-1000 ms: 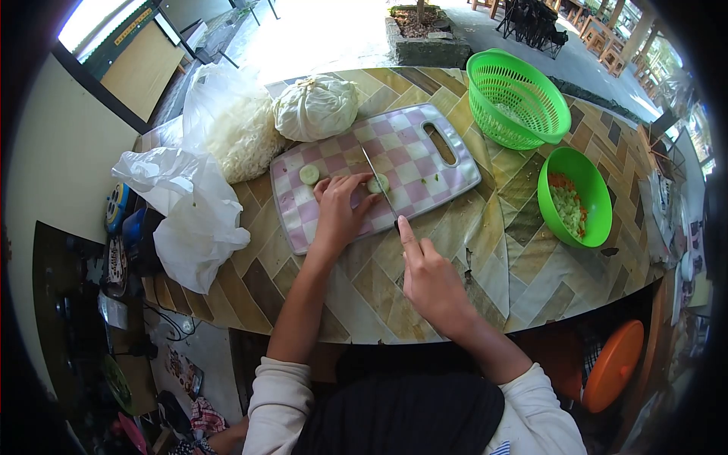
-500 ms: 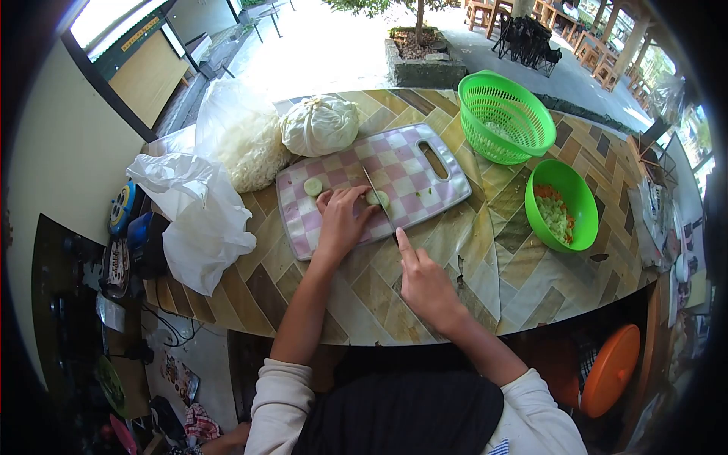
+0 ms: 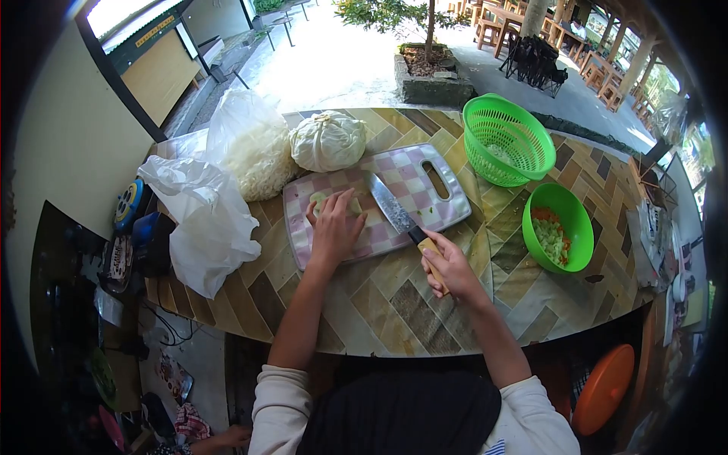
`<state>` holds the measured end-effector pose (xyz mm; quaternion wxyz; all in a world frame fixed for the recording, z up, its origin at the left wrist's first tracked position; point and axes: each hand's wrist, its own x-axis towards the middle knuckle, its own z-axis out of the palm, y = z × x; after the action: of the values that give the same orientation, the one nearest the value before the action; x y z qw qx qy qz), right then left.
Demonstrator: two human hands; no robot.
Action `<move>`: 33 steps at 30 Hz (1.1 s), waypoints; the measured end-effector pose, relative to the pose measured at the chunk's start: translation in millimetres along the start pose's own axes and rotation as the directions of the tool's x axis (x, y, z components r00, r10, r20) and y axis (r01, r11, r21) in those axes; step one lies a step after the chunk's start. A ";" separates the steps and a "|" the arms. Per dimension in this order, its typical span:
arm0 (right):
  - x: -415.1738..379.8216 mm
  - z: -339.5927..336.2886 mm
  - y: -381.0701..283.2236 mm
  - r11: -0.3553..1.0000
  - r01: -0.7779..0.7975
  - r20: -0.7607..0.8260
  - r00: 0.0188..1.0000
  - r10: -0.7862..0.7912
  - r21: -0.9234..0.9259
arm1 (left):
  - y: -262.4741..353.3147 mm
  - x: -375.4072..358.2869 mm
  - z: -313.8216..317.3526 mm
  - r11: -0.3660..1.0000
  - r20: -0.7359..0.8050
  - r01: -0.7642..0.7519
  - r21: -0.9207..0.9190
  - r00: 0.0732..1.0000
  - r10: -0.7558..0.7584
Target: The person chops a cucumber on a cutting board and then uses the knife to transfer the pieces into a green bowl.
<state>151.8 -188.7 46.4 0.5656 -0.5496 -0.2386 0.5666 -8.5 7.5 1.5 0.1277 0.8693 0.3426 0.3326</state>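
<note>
My right hand (image 3: 453,267) is wrapped round the wooden handle of a kitchen knife (image 3: 390,203). The blade lies slanted over the pink-and-white checked cutting board (image 3: 394,163), its tip pointing away to the left. On the board's left half, my left hand (image 3: 334,227) curls its fingers over a pale green vegetable piece (image 3: 354,205), mostly covered by the hand. Another pale green round piece (image 3: 317,199) shows just beyond the fingertips. A whole cabbage (image 3: 327,141) sits at the board's far left edge.
At right stand a green colander (image 3: 506,140) and a green bowl (image 3: 559,227) with diced orange and pale green vegetables. White shreds fill a clear bag (image 3: 258,163) at left, beside a crumpled white plastic bag (image 3: 205,227). Someone else's hand (image 3: 231,437) shows at lower left.
The knife has come away from the vegetable piece and tilted flatter, with my right hand shifting right and nearer me. My left hand has slid left with the piece toward the other one.
</note>
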 end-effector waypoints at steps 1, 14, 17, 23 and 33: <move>-1.2 -3.4 -3.3 0.998 -0.005 0.033 0.999 0.003 0.060 | 2.2 0.9 -4.2 1.000 0.004 -0.009 -0.012 1.000 0.009; 4.0 -57.6 -18.9 0.876 -0.148 0.159 0.984 0.082 0.459 | 26.2 42.5 3.2 0.965 0.351 -0.260 -0.030 0.901 0.254; -6.4 -54.4 -23.9 0.883 -0.118 0.157 0.986 0.051 0.454 | 32.1 47.9 0.9 0.982 0.431 -0.188 -0.016 0.885 0.176; -14.8 -34.7 -29.4 0.992 -0.017 0.096 0.995 0.006 0.122 | 36.2 31.3 1.1 0.998 0.270 0.008 0.063 0.962 -0.024; -3.5 0.6 -14.3 0.576 0.440 0.167 0.870 -0.464 -0.689 | 33.4 14.6 15.6 0.998 0.082 0.049 0.027 0.995 -0.051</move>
<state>155.8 -188.1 60.6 0.4391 -0.6532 -0.5602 0.2585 26.8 -6.9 12.1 0.1392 0.8750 0.3628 0.2886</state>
